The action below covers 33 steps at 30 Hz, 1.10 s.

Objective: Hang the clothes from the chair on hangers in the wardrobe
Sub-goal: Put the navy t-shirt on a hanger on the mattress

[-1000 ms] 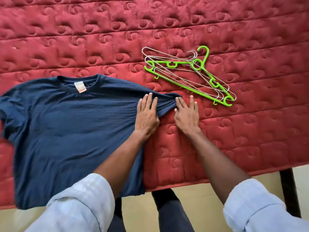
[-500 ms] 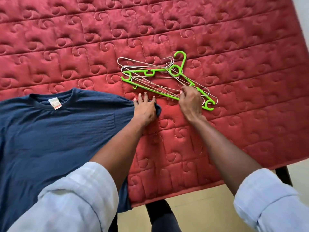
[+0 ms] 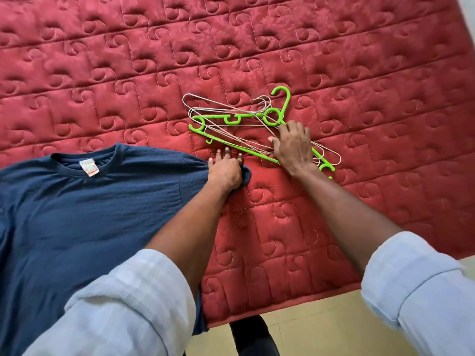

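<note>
The step in hand looks like the choosing of a hanger for the shirt; the right hand (image 3: 293, 147) lies on top of the pile of hangers (image 3: 246, 127), its fingers (image 3: 298, 125) spread wide and bent down onto the wires near the necks, while whether any of them has hooked under a wire cannot be told; the left hand (image 3: 226, 170) rests flat on the shoulder end of the navy T-shirt (image 3: 84, 214), fingers straight and close together, their tips just past the cloth on the red quilted bed cover (image 3: 308, 47), holding nothing.

The next move probably calls for separating one hanger from the rest, since the thin metal ones and the green plastic hanger (image 3: 232, 119) lie crossed and interlocked; a lift of one is likely to drag its neighbours, so the fingers would need to pinch a single frame and slide it clear; then it has to go in through the collar (image 3: 84, 160) of the shirt.

The T-shirt lies spread face down toward the near left corner of the bed, collar pointing to the far edge, white label showing inside the neck; its hem hangs over the near edge; the cloth is soft, slightly ribbed and fairly smooth. The hangers lie near the middle, just beyond the shirt's shoulder, apart from it. No wardrobe or chair is in view.
</note>
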Motion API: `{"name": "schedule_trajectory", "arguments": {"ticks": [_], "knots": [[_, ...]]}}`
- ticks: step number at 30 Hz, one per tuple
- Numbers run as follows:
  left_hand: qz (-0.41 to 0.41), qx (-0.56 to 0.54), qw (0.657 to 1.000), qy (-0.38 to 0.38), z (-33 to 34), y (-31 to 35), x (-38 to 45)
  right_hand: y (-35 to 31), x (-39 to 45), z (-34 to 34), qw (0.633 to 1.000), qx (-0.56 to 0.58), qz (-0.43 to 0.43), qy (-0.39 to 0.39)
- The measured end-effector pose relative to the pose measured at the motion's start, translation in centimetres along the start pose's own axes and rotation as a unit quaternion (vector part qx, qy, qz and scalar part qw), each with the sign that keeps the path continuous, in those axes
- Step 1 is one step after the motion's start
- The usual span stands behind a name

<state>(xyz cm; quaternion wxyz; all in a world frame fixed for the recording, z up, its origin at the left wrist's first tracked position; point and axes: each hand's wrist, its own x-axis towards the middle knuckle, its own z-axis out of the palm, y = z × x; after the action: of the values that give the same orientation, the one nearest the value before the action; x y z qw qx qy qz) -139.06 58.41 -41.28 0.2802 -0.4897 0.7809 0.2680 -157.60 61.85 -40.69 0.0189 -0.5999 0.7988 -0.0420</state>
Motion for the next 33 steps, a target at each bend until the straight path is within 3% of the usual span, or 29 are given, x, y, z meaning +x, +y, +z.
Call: {"name": "schedule_trajectory", "arguments": {"ticks": [3,6,8,11,16,19,22,24,27,30,33], "knots": [[0.001,-0.003,1.000,0.006,0.1,0.0,0.0,-0.2,-0.8,0.5,0.999,0.033,-0.018,-0.018],[0.002,-0.013,1.000,0.009,0.2,-0.1,0.0,-0.7,-0.9,0.0,0.981,0.182,0.070,-0.008],[0.004,-0.018,1.000,0.010,0.2,-0.1,-0.1,-1.2,-0.5,-1.1,0.954,0.273,0.116,-0.044],[0.006,-0.025,1.000,0.010,0.2,-0.1,-0.4,-2.2,-0.3,-2.7,0.915,0.374,0.118,-0.094],[0.036,-0.054,0.997,0.031,0.0,-0.8,-1.2,-3.5,-0.1,-4.1,0.811,0.543,0.137,-0.170],[0.074,-0.193,0.969,0.132,0.7,-2.5,-3.5,-3.8,-0.6,-4.9,0.769,0.586,0.149,-0.208],[0.051,-0.283,0.881,0.375,2.6,-5.5,-7.3,-4.9,-1.5,-5.8,0.742,0.597,0.149,-0.266],[-0.003,-0.282,0.837,0.470,3.4,-8.3,-9.3,-6.8,-2.0,-6.3,0.727,0.591,0.133,-0.324],[-0.046,-0.281,0.822,0.493,3.4,-13.5,-11.6,-10.9,-2.9,-6.7,0.709,0.561,0.086,-0.418],[0.022,-0.199,0.865,0.459,3.3,-18.8,-13.5,-15.2,-3.2,-5.8,0.691,0.524,0.048,-0.495],[0.064,-0.172,0.868,0.462,3.0,-23.4,-15.0,-20.3,-3.6,-6.1,0.657,0.527,0.030,-0.539]]}}
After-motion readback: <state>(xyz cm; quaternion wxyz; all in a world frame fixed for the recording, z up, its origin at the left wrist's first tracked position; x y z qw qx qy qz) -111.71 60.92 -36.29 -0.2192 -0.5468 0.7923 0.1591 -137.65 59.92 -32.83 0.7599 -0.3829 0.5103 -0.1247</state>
